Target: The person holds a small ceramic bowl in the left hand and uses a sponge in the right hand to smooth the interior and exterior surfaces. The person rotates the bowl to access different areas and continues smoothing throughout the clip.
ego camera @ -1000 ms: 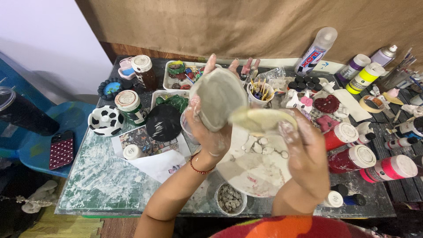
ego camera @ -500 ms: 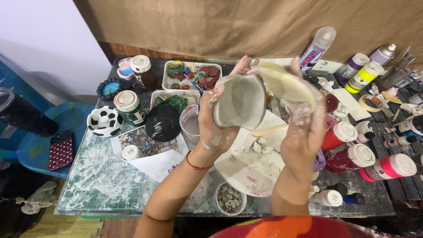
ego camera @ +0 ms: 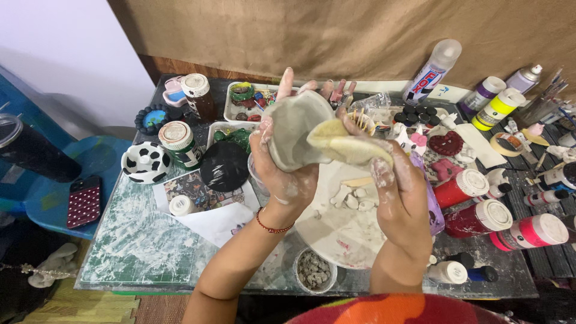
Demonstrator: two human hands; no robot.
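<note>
My left hand [ego camera: 287, 174] holds a flat grey clay slab [ego camera: 298, 129] upright above the table, its fingers spread behind it. My right hand [ego camera: 403, 192] grips a yellowish sponge-like pad [ego camera: 345, 144] and presses it against the slab's right edge. Both hands are smeared with pale clay. A red bracelet sits on my left wrist. Below the hands lies a large white plate [ego camera: 336, 234] with small clay pieces on it.
A green cutting mat [ego camera: 135, 240] covers the table's left. Paint bottles [ego camera: 528, 231] lie at the right, spray cans [ego camera: 432, 72] stand at the back. A cow-patterned dish [ego camera: 146, 162], jars [ego camera: 178, 143], a black lid [ego camera: 224, 165] and a bowl of pebbles [ego camera: 314, 271] surround the plate. A phone [ego camera: 84, 201] rests on a blue chair.
Both hands stayed raised above the plate; the slab turned in my left hand and the yellow pad came from beside it to press against its edge.
</note>
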